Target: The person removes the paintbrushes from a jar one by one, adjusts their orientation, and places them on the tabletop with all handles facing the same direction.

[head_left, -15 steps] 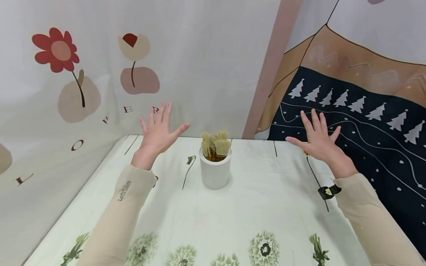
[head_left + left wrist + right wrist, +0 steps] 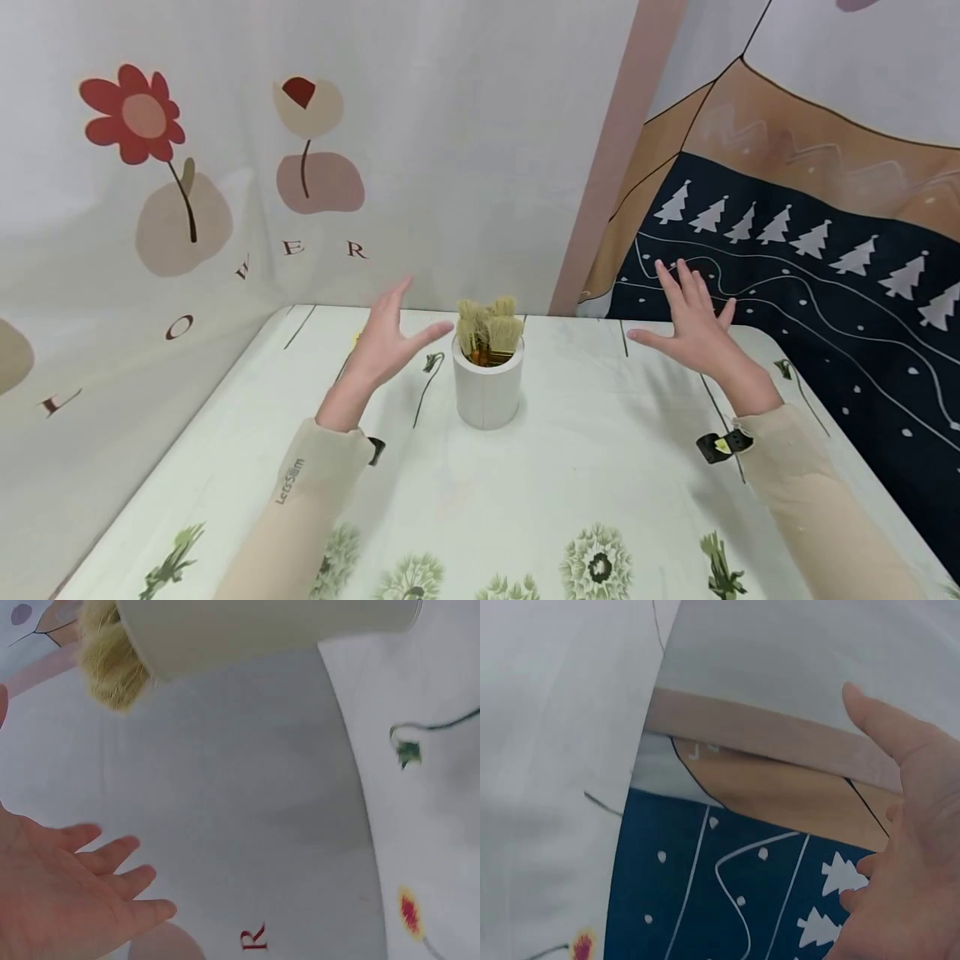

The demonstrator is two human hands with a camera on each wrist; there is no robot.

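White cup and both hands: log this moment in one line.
white cup: upright on table | brushes: in cup, bristles up | left hand: holding nothing, nearer cup | right hand: holding nothing, farther off

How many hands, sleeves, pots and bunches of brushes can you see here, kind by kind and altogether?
Hands: 2 (left hand, right hand)
Beige sleeves: 2
White pot: 1
Bunch of brushes: 1, standing in the pot, too packed to count singly
Total: 6, taking the bunch as one
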